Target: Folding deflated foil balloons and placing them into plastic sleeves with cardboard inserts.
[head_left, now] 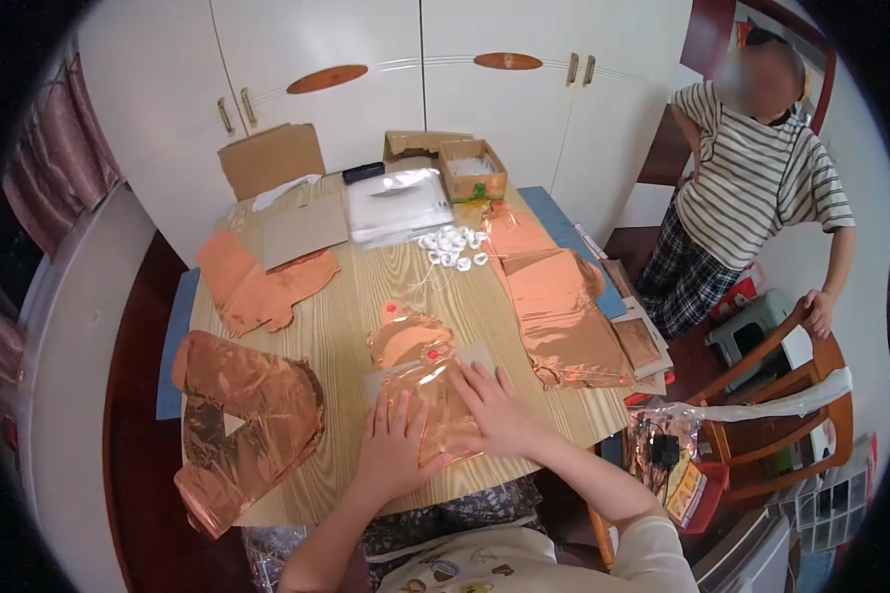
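Note:
A flat rose-gold foil balloon (pixel 413 331) lies at the near middle of the table, partly folded over a grey card (pixel 477 358) whose edges show at its sides. Two red round spots mark the foil. My left hand (pixel 396 445) rests palm down on its near left part, fingers stretched out. On the near right part lies my right hand (pixel 492 410), also flat with fingers spread. Neither hand grips anything; both press on the foil, hiding some of it. To the left lies another large flat foil balloon (pixel 257 415) with a pale triangular mark.
More foil sheets lie at the left (pixel 235 277) and the right (pixel 562 306). Farther back are white ribbon rolls (pixel 451 244), clear plastic bags (pixel 398 206), a cardboard box (pixel 473 170) and a grey board (pixel 307 232). A person (pixel 752 178) stands at right, holding a wooden chair (pixel 791 395).

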The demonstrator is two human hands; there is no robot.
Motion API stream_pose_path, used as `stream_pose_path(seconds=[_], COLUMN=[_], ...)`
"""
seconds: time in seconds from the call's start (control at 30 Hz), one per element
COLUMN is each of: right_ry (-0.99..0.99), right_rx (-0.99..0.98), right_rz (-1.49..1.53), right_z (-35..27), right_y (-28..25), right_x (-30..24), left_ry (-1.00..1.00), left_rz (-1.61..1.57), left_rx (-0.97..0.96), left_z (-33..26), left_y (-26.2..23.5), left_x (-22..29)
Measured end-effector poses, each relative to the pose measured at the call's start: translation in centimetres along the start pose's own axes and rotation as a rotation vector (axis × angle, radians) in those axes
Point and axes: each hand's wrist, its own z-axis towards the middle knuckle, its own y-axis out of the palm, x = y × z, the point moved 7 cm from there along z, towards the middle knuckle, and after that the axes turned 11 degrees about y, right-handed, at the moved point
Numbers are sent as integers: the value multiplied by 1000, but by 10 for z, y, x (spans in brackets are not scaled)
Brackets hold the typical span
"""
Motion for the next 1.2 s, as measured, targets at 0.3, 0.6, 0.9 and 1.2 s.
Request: stream_pose_path(seconds=[0.3,0.6,0.9,1.2], right_ry=[-9,-6,-40,-87], right_rx=[-78,20,58,128], right_rz=[95,-27,-58,194], right_z=[-37,-41,-40,40], right_y=[9,4,3,-6], right_x=[32,22,19,47], left_ry=[-9,-62,105,89], left_rz=[6,30,-82,-57], left_rx=[2,63,120,111], left_z=[-1,-6,-11,-7], left_y=[-2,-8,-7,-13], left_x=[0,5,62,66])
